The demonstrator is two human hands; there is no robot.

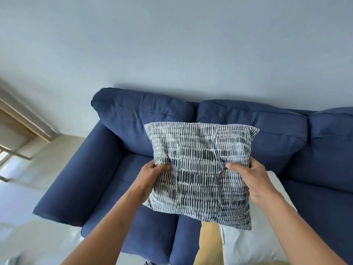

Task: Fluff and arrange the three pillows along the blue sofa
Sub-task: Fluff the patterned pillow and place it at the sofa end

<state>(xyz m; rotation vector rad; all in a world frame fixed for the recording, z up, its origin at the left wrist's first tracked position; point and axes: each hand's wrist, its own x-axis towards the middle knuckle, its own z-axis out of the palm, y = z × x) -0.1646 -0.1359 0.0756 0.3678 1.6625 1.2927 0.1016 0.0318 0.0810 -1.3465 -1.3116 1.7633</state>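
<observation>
A square pillow with a dark blue and white dashed pattern is held in the air over the blue sofa. My left hand pinches its left edge and my right hand grips its right edge. Under it, on the seat, lie a white pillow and a yellow pillow, both partly hidden by the patterned one and my right arm.
The sofa's left armrest juts toward me. Three back cushions line the pale wall. Pale floor lies to the left, with a wooden window frame at the far left.
</observation>
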